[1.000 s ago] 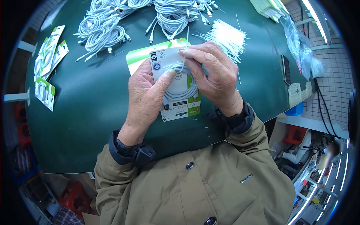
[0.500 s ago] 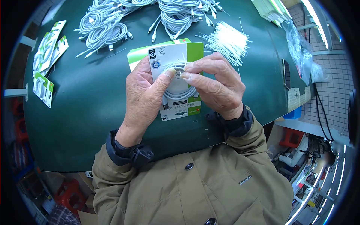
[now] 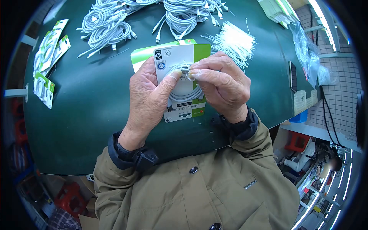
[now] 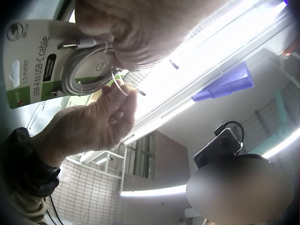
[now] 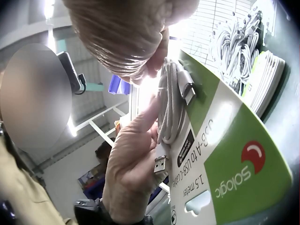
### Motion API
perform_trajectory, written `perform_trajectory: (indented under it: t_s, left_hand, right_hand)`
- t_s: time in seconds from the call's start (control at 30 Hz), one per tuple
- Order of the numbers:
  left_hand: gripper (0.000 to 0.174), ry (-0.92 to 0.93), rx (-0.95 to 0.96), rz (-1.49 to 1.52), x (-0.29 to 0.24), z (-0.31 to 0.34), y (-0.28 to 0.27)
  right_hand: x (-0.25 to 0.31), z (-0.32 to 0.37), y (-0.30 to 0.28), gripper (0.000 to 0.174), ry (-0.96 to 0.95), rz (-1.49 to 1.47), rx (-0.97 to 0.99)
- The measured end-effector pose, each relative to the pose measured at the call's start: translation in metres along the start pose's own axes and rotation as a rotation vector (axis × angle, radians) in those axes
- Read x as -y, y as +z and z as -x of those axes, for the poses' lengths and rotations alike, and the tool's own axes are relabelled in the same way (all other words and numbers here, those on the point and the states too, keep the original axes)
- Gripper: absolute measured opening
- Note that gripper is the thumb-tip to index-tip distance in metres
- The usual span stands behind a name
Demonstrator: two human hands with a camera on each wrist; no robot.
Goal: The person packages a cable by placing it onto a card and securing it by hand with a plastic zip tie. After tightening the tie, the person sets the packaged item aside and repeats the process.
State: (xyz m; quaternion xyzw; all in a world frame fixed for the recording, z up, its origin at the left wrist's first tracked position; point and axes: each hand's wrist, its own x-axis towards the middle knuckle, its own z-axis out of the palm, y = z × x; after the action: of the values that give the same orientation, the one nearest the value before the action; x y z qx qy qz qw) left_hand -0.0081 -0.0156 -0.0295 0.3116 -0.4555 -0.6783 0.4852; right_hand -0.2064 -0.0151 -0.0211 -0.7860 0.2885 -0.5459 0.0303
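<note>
My left hand (image 3: 147,94) grips a white and green packaging card (image 3: 172,55) by its left side, thumb pressed on the coiled white USB cable (image 3: 186,96) lying against it. The print on the card reads upside down in the head view. Thumb and fingers of my right hand (image 3: 226,82) pinch a thin white cable tie (image 4: 121,85) at the top of the coil. In the left wrist view the tie curves out from the card into those fingertips. The cable's USB-A plug (image 5: 161,164) shows beside the coil in the right wrist view.
More cards (image 3: 140,56) lie behind the held one on the green table (image 3: 88,130). Coiled cables (image 3: 111,34) are heaped at the back, beside loose cable ties (image 3: 234,44). Carded cables (image 3: 43,90) lie at the left. A phone (image 3: 293,76) and plastic bag (image 3: 306,53) are at the right.
My right hand has come down from the card's top edge to the coil, and the tie that stood straight up there is now bent. My left hand keeps its grip on the card.
</note>
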Motion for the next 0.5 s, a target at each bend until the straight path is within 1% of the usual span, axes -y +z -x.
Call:
perform_trajectory:
  t_s: [0.1, 0.2, 0.3, 0.5]
  left_hand:
    - [0.041, 0.011, 0.001, -0.012, 0.0013, 0.0002, 0.0004]
    - [0.041, 0.011, 0.005, -0.027, 0.0013, 0.0011, 0.0009]
    - [0.041, 0.016, 0.007, -0.009, 0.0003, 0.0018, 0.0033]
    - [0.04, 0.026, 0.007, -0.029, 0.0033, 0.0025, 0.0031]
  right_hand:
    - [0.0014, -0.0044, -0.0023, 0.026, 0.025, 0.02, -0.002]
    - [-0.0014, -0.0029, -0.0011, 0.023, 0.101, 0.012, -0.047]
    - [-0.0005, -0.0028, -0.0003, 0.022, 0.126, 0.049, -0.066]
    - [-0.001, -0.0038, -0.0008, 0.022, 0.093, 0.095, 0.009]
